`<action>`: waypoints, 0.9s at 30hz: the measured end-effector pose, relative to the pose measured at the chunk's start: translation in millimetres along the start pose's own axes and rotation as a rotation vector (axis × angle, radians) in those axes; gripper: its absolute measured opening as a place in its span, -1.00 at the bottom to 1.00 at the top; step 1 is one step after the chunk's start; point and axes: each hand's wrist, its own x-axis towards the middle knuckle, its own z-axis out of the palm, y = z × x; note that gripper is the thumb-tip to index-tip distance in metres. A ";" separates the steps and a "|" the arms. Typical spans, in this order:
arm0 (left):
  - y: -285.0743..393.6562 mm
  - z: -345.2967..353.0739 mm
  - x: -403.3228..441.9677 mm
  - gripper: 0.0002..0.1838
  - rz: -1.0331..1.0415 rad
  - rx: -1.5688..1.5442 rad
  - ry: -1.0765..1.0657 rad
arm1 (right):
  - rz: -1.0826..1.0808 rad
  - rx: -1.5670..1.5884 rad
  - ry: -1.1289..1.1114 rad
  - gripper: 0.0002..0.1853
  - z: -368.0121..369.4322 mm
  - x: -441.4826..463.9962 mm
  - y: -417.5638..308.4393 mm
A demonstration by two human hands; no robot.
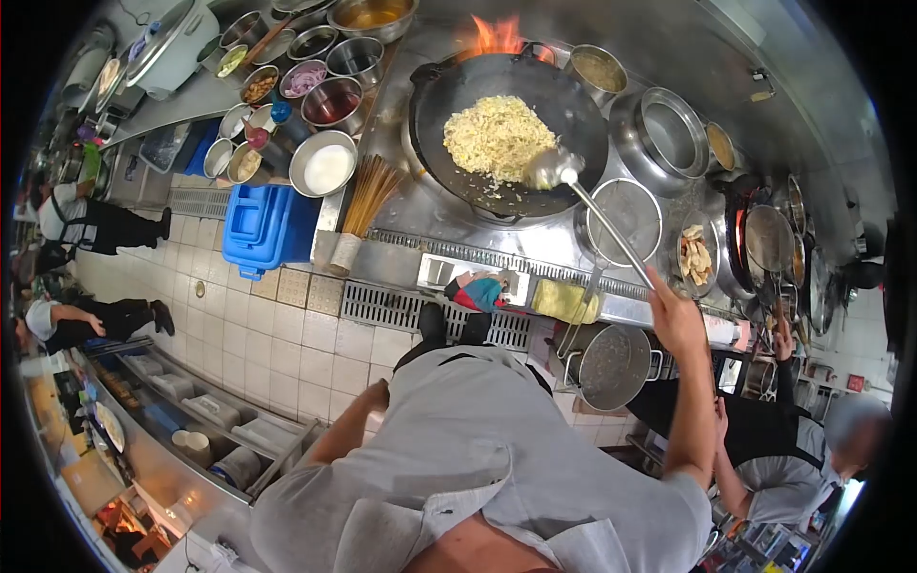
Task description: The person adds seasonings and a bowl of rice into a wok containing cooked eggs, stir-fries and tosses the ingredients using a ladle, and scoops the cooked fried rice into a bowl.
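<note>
My right hand (676,313) is closed around the handle of a long metal ladle (611,229). The ladle's bowl rests at the right edge of a heap of yellow fried rice (501,138), which looks mixed with egg. The rice lies in a large black wok (435,162) on the steel range, and orange flames (497,36) rise behind its far rim. Down at my side, near my hip, hangs my left hand (379,394). Its fingers are mostly hidden, and I see nothing held in it.
Bowls of ingredients, including a white one (323,164), crowd the left counter. A bamboo brush (368,196) stands by the range, near a blue bin (260,224). Right of the wok are a round strainer (623,222) and metal pots. A co-worker (783,458) stands at right; two people are far left.
</note>
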 end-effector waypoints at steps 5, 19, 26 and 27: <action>5.3 -87.5 -13.1 -0.30 -0.319 -0.535 0.376 | -0.102 0.078 -0.083 -0.51 13.1 11.1 5.3; 113.8 -191.2 -100.7 -0.50 0.308 -1.802 0.216 | -0.104 0.182 -0.051 -0.44 59.6 -17.9 12.5; 223.0 -288.6 -37.6 -0.47 0.564 -1.768 0.021 | -0.140 0.162 -0.036 -0.42 135.5 94.1 -30.7; 249.7 -306.5 -30.4 -0.45 0.494 -1.759 0.080 | -0.175 0.221 0.009 -0.41 154.0 106.3 -34.7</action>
